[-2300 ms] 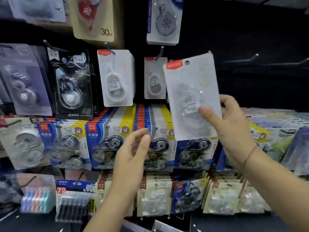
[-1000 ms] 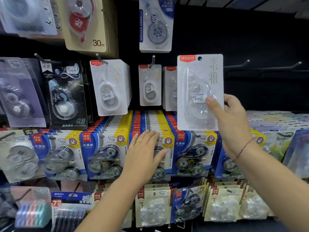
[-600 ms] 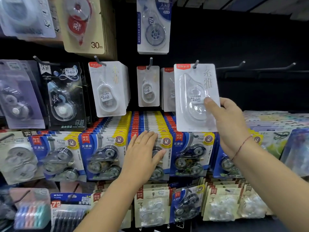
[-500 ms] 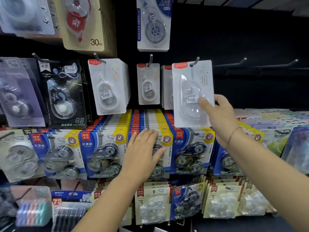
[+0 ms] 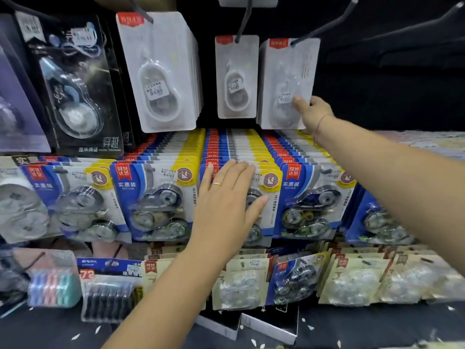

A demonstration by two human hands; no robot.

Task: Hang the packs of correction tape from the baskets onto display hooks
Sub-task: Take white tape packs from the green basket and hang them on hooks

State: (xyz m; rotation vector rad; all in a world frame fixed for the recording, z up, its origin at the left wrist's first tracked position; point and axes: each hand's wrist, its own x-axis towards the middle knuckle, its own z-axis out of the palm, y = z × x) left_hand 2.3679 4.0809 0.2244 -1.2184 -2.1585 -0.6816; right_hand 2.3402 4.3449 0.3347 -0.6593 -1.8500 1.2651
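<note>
- White pack (image 5: 286, 71) hung on hook (image 5: 324, 25); hook passed through top hole.
- Pack placed at front of stack of like packs, upper right of display.
- Pack pinched at lower right edge by right hand (image 5: 312, 112): thumb pressed on front, fingers hidden behind.
- Left hand (image 5: 226, 205) laid flat on blue pack (image 5: 269, 180) in row below; fingers straight, nothing gripped.
- Ring (image 5: 217, 183) worn on left hand.
- Second white stack (image 5: 161, 71) hung further left.
</note>
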